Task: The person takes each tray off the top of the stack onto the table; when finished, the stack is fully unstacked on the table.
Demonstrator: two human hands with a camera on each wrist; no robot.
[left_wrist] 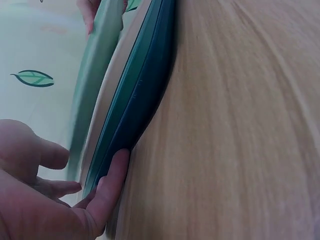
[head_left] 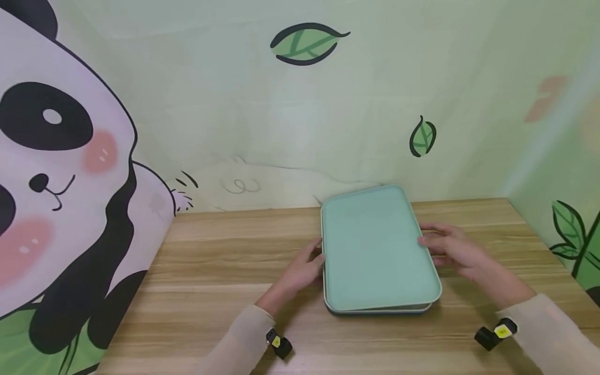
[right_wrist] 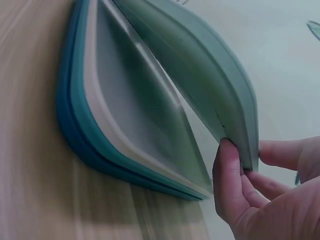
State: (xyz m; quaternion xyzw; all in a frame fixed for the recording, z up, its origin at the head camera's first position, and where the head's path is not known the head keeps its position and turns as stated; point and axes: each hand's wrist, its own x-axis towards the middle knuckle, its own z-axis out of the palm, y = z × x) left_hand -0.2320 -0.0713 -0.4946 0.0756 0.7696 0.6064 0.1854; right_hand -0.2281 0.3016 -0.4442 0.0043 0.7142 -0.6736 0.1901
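Note:
A stack of nested rectangular trays with rounded corners stands on the wooden table. On top is a light green tray [head_left: 379, 250], tilted so its right side rises above the others in the right wrist view. Below it come a beige tray [right_wrist: 107, 122], a teal tray [right_wrist: 77, 95] and a dark blue tray [left_wrist: 150, 75] at the bottom. My right hand [head_left: 452, 247] pinches the light green tray's right edge between thumb and fingers. At the left side, my left hand [head_left: 302, 265] rests its spread fingers against the stacked rims.
The wood-grain table [head_left: 211, 260] meets a pale green backdrop [head_left: 234, 114] printed with leaves and a panda [head_left: 61, 208]. Behind the stack, the table's back edge runs along this backdrop. Black wrist cameras sit at both cuffs.

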